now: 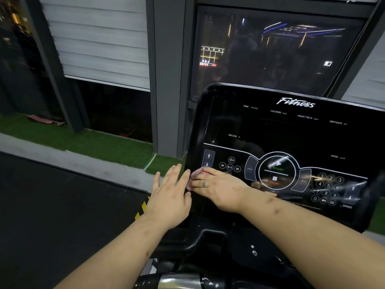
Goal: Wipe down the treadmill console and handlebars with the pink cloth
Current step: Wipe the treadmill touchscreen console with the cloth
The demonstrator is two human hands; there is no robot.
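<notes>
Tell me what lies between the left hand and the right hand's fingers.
Head view: only the bunched pink cloth, pressed on the treadmill console under the right hand. Its edge shows beside the open left hand.

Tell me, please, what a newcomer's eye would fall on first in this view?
The glossy black treadmill console fills the right half, its green START button glowing at the centre. At its lower left edge the right hand presses a bunched pink cloth onto the panel, with the left hand spread open just beside it.
</notes>
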